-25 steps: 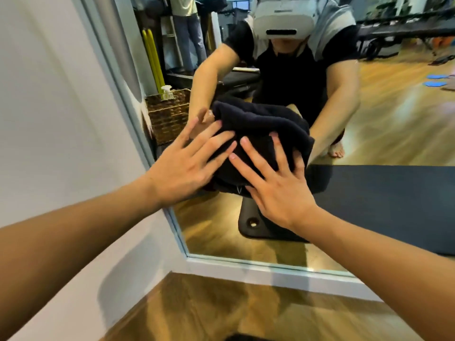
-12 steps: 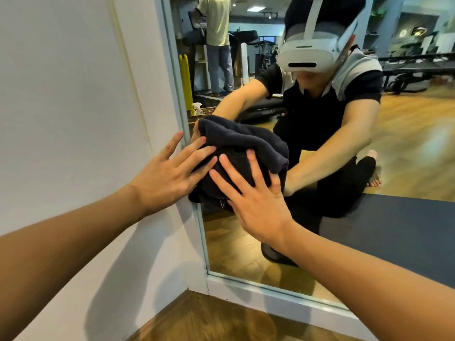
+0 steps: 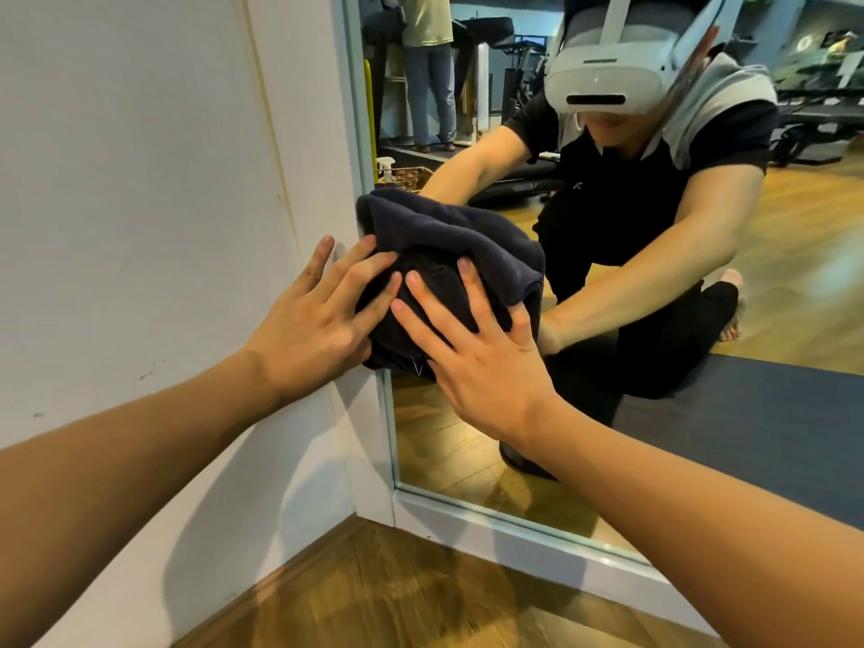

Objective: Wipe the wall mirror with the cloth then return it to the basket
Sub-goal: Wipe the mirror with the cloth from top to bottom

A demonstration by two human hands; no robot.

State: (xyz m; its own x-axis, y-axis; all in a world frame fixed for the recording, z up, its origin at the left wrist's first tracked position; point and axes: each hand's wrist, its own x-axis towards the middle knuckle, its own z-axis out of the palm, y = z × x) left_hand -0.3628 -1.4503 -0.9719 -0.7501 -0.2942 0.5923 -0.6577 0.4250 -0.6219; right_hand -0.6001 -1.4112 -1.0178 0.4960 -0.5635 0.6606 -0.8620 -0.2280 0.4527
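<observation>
Both hands press a dark navy cloth (image 3: pixel 449 236) flat against the wall mirror (image 3: pixel 467 441) at its left edge. Bunched and thickly folded, it looks like soft fleece. Left hand (image 3: pixel 318 320) and right hand (image 3: pixel 472 362) lie side by side, fingers straight and spread.

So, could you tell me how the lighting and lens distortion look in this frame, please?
Head view: even indoor light; soft arm shadows on the white wall; wide-angle bending of the pale mirror frame; the dark folded cloth and both hands look sharp.
</observation>
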